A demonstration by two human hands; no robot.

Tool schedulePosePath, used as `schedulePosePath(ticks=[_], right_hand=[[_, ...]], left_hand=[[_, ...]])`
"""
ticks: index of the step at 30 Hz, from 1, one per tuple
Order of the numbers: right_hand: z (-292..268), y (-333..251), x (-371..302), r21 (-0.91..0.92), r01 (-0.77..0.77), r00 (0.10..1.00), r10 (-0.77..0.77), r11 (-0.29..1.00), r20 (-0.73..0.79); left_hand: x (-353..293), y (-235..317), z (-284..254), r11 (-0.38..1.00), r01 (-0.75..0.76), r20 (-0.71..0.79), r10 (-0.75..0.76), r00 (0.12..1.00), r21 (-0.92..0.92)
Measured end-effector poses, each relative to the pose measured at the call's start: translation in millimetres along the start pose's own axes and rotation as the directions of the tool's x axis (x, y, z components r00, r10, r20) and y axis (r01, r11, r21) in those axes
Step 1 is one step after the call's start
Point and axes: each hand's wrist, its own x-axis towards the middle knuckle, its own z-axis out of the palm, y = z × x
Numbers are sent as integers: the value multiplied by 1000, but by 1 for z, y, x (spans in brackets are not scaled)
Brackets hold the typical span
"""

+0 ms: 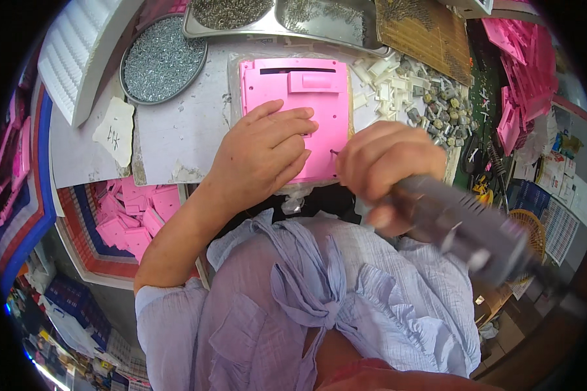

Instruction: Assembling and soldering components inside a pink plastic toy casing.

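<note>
A pink plastic housing [329,133] with a dark slot and a raised block along its far side lies flat in front of me. My left hand [257,153] rests on its left half, fingers spread over the surface. An electric screwdriver [463,225], dark grey and slightly blurred, is gripped in my right hand [388,156]. Its thin tip points at a hole near the housing's right edge, beside my knuckles. Whether a screw sits under the tip, I cannot make out.
A round dish of small screws [163,58] and a metal tray of small parts [323,19] stand at the back. White plastic pieces [388,81] and small metal motors [443,107] are heaped to the right. Pink parts fill a bin [88,270] at left.
</note>
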Motion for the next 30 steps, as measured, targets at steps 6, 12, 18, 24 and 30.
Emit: schedulePosePath(ticks=[6,12,18,24,30], right_hand=[[-6,-3,18,-88,-34,988,20,996,-151],[-9,8,17,-36,-74,985,67,997,-161],[-20,10,33,-51,-31,1000,31,998,2],[-43,25,66,159,30,982,1,987,-189],[-53,48,60,56,-34,991,41,998,-126]], left_hand=[[-1,1,1,999,23,11,-23,1000,-25],[-2,1,0,999,11,34,-10,999,-32],[-1,-1,0,998,47,38,-46,998,-46],[1,-1,-1,998,51,47,-49,998,-48],[-1,0,1,997,59,31,-57,998,-59]])
